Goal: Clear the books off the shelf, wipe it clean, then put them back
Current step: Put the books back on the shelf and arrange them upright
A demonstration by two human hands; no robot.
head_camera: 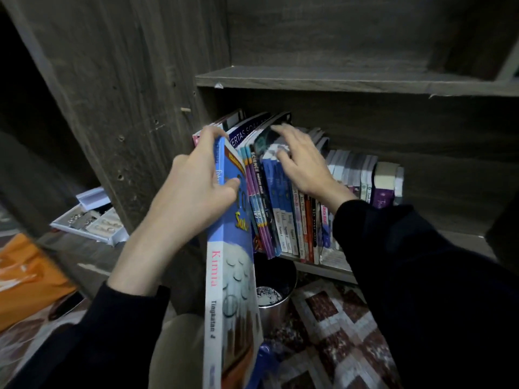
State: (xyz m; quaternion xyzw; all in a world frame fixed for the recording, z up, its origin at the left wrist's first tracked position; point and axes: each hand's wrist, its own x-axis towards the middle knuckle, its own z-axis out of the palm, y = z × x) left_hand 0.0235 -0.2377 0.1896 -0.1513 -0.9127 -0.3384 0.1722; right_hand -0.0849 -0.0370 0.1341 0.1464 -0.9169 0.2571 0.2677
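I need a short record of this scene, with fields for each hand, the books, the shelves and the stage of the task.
left hand: grips the blue book, tilted out at the row's left end
right hand: fingers spread, resting on tops of the standing books
shelf: holds the standing books in a row
upper shelf: no books visible
below: metal bin, patterned rug
task stage: most books on the shelf; no cloth visible

Your Kimia book (pixel 233 290) runs off the bottom edge; your right hand (pixel 303 164) is blurred and covers the textbooks' (pixel 280 200) tops.
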